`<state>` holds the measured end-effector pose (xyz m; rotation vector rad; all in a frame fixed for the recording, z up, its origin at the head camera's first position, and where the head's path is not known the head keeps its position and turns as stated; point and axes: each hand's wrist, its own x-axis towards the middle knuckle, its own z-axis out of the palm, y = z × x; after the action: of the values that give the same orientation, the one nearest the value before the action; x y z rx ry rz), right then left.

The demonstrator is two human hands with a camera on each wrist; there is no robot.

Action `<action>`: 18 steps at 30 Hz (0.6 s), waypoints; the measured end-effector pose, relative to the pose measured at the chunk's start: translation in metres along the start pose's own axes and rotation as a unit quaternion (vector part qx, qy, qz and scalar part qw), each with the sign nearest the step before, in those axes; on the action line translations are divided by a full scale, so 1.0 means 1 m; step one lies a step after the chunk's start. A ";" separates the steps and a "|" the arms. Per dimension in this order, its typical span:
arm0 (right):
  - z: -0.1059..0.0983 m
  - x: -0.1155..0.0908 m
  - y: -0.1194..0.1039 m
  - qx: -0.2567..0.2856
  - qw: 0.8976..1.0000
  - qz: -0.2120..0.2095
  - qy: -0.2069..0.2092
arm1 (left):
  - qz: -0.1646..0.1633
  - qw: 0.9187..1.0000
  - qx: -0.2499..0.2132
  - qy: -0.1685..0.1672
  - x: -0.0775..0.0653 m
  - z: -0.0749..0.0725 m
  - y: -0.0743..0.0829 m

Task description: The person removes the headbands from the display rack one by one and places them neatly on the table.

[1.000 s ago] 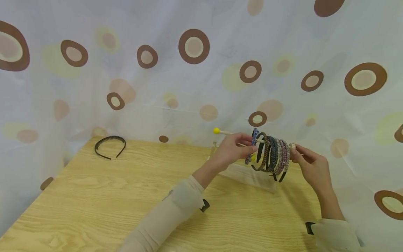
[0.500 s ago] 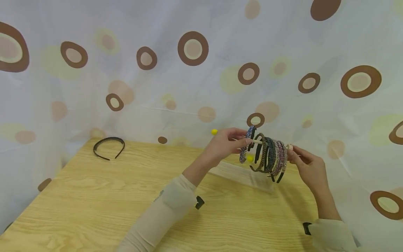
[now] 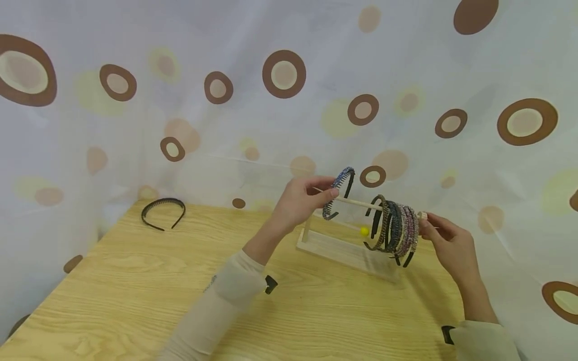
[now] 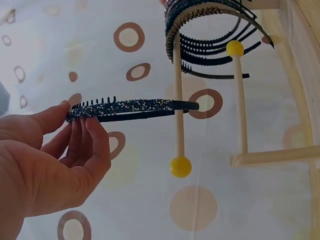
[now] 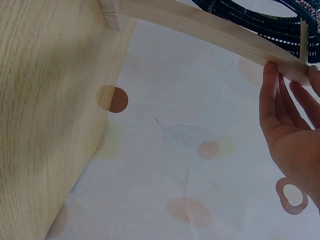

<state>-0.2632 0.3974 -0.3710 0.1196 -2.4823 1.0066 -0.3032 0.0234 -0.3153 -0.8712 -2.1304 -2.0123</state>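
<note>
My left hand (image 3: 300, 203) pinches a headband (image 4: 130, 106) covered in blue glitter, with comb teeth inside. Its lower ends overlap a wooden peg (image 4: 178, 132) near the yellow ball tip in the left wrist view. Several other glittery headbands (image 3: 397, 228) hang bunched toward the right end of that peg, in brown, dark blue and pink. Thumb and fingers of my right hand (image 3: 453, 250) grip the top end of the wooden stand's upright (image 5: 250, 42). A second, lower peg (image 4: 241, 105) with a yellow ball has nothing on its visible length.
The stand's flat base (image 3: 338, 250) rests on the wood-grain table (image 3: 217, 301). At the table's back left lies a black toothed headband (image 3: 163, 201). A curtain (image 3: 244, 30) with brown ring patterns hangs close behind and to the right.
My left hand has drawn the blue headband leftward along the peg, away from the bunch, and it is now tilted. The right hand keeps its hold on the stand.
</note>
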 end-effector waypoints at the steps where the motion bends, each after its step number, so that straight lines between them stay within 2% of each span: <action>1: 0.001 0.000 0.000 0.001 1.000 0.000 0.000 | 0.003 1.000 -0.001 0.006 -0.001 -0.004 0.000; 4: 0.004 0.000 0.000 0.005 1.000 -0.001 -0.003 | 0.016 1.000 0.000 0.024 -0.006 -0.017 0.002; 7: 0.006 0.000 0.000 0.004 1.000 -0.004 -0.005 | 0.038 0.997 0.038 0.048 -0.012 -0.031 0.003; 11: 0.005 0.002 0.000 -0.003 1.000 -0.010 -0.010 | 0.071 0.988 0.098 0.092 -0.020 -0.053 0.000; 13: 0.004 0.003 -0.001 -0.007 1.000 -0.008 -0.013 | 0.082 0.984 0.113 0.112 -0.024 -0.065 -0.003; 18: 0.000 0.000 0.000 -0.006 1.000 0.006 -0.020 | 0.092 0.981 0.110 0.134 -0.033 -0.092 -0.012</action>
<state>-0.2634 0.3976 -0.3709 0.1219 -2.5279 1.0037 -0.3102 -0.0744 -0.3277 -0.6905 -1.9929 -1.6614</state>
